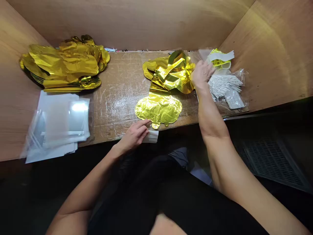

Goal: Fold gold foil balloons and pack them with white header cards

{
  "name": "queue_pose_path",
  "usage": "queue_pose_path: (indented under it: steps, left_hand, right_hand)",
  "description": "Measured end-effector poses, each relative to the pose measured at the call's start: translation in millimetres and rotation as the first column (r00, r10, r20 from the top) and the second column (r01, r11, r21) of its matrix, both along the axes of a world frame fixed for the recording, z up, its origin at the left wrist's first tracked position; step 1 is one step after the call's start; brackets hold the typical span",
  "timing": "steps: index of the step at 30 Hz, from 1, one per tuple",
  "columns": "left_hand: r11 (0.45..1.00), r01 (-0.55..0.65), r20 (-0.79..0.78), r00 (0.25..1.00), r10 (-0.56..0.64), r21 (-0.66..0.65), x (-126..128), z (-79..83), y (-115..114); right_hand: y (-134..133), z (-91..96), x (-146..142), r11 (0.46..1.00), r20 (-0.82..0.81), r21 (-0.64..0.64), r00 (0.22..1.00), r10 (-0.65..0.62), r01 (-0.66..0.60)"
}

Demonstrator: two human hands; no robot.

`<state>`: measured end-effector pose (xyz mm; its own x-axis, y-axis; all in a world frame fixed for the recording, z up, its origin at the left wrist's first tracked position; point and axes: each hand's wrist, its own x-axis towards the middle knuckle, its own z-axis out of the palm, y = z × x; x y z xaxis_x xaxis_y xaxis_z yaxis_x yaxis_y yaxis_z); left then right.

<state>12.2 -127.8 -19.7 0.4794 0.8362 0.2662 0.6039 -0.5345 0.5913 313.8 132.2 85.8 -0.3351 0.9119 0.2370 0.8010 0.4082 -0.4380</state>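
A gold foil balloon (158,109), uninflated, lies on the cardboard-covered bench, its rounded lower part flat near the front edge. Its upper part is folded and crumpled into a shiny heap (174,73). My left hand (134,134) is at the bench's front edge, index finger stretched out to the foil's lower rim, other fingers loosely bent. White paper strips (152,137) show just under that hand at the edge. My right hand (202,74) is beside the right end of the crumpled foil, slightly blurred, fingers apart; its palm side is hidden.
A stack of gold foil balloons (66,65) lies at the back left, with clear plastic bags (66,120) in front. At right are a bundle of white sticks (225,85), a yellow-and-white roll (221,58) and a small white packet (234,99). Wooden panels (137,23) enclose the bench.
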Motion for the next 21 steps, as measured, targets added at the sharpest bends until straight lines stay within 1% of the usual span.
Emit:
queue_pose_path:
  steps: [1,2,3,4,5,6,7,8,9,10,11,12,13,14,15,16,17,18,19,20,21]
  left_hand:
    - [0.999,-0.038,0.047,0.998,0.038,0.009,0,5.2,2]
    - [0.997,-0.077,0.080,0.994,0.075,0.023,0,10.6,3]
    - [0.992,-0.114,0.096,0.989,0.110,0.043,0,15.8,4]
    - [0.986,-0.152,0.100,0.984,0.144,0.071,2,20.7,5]
    - [0.976,-0.185,0.101,0.979,0.175,0.110,4,24.9,5]
    - [0.966,-0.209,0.101,0.976,0.195,0.154,7,28.3,5]
    - [0.956,-0.220,0.099,0.974,0.204,0.194,9,31.0,5]
    - [0.951,-0.214,0.095,0.976,0.197,0.224,12,33.1,4]
    - [0.952,-0.196,0.090,0.980,0.179,0.236,13,35.0,3]
    - [0.958,-0.179,0.087,0.983,0.164,0.222,13,36.7,2]
    - [0.968,-0.176,0.087,0.983,0.163,0.181,12,38.6,1]
    - [0.975,-0.194,0.092,0.979,0.184,0.111,10,40.8,0]
    - [0.974,-0.224,0.107,0.969,0.222,0.011,7,43.3,-1]
    - [0.961,-0.253,0.135,0.954,0.267,-0.116,4,46.1,-2]
    - [0.929,-0.262,0.178,0.933,0.313,-0.261,2,49.0,-4]
    - [0.882,-0.240,0.237,0.904,0.355,-0.406,1,51.9,-5]
    - [0.828,-0.188,0.307,0.867,0.392,-0.528,1,54.6,-7]
    - [0.781,-0.122,0.381,0.820,0.427,-0.613,3,56.9,-10]
    - [0.749,-0.064,0.444,0.771,0.457,-0.660,6,58.6,-12]
    - [0.735,-0.034,0.487,0.728,0.483,-0.678,10,59.6,-14]
    - [0.735,-0.035,0.508,0.701,0.501,-0.677,15,59.8,-16]
  right_hand:
    - [0,9.8,5,1.000,-0.032,0.021,0.999,-0.016,0.017]
    - [-10,15.6,6,1.000,-0.071,0.014,0.997,0.005,-0.004]
    - [-28,16.6,3,0.998,-0.113,-0.012,0.992,0.052,-0.054]
    - [-54,13.0,-4,0.988,-0.149,-0.062,0.980,0.131,-0.141]
    - [-83,5.1,-13,0.948,-0.182,-0.153,0.951,0.252,-0.280]
    - [-114,-5.8,-22,0.864,-0.221,-0.261,0.898,0.381,-0.431]
    - [-142,-18.5,-31,0.776,-0.269,-0.331,0.842,0.468,-0.537]
    - [-166,-31.6,-37,0.730,-0.330,-0.328,0.797,0.506,-0.599]
    - [-186,-43.9,-40,0.726,-0.404,-0.265,0.757,0.513,-0.634]
    - [-200,-54.7,-41,0.748,-0.472,-0.188,0.727,0.499,-0.636]
    - [-209,-63.4,-40,0.783,-0.534,-0.109,0.700,0.474,-0.613]
    - [-214,-69.9,-36,0.817,-0.586,-0.044,0.677,0.446,-0.576]
    - [-218,-74.4,-32,0.844,-0.628,0.001,0.657,0.418,-0.536]
    - [-220,-77.2,-27,0.862,-0.658,0.028,0.640,0.397,-0.506]
    - [-223,-78.5,-22,0.874,-0.679,0.049,0.626,0.383,-0.483]
    - [-225,-78.9,-18,0.884,-0.696,0.069,0.613,0.375,-0.462]
    - [-229,-78.6,-15,0.892,-0.708,0.089,0.601,0.370,-0.444]
    - [-232,-78.0,-12,0.899,-0.718,0.106,0.593,0.365,-0.425]
    - [-236,-77.1,-9,0.905,-0.725,0.116,0.588,0.358,-0.409]
    - [-239,-76.1,-6,0.912,-0.732,0.116,0.587,0.346,-0.393]
    - [-241,-75.0,-2,0.916,-0.736,0.109,0.588,0.335,-0.385]
